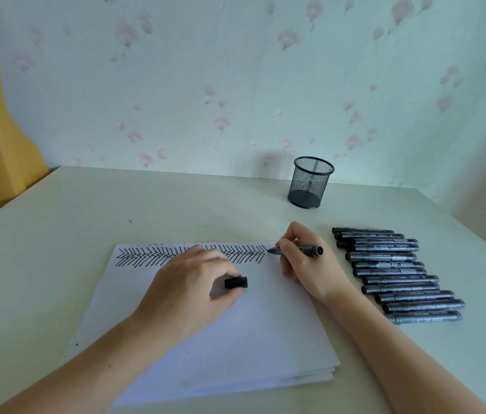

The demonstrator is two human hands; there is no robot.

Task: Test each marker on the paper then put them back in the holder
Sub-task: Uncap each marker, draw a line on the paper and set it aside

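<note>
My left hand [189, 282] pinches the cap [235, 282] on the paper [235, 339], level with the marker [295, 250] my right hand [304, 264] grips, tip pointing left.

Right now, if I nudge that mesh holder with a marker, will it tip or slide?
The holder looks like thin open mesh and seems empty, so it is probably light and would slide easily. It is taller than its narrow base, so a nudge near the rim might tip it.

Soft even daylight, faint shadows, wide-angle distortion
</note>
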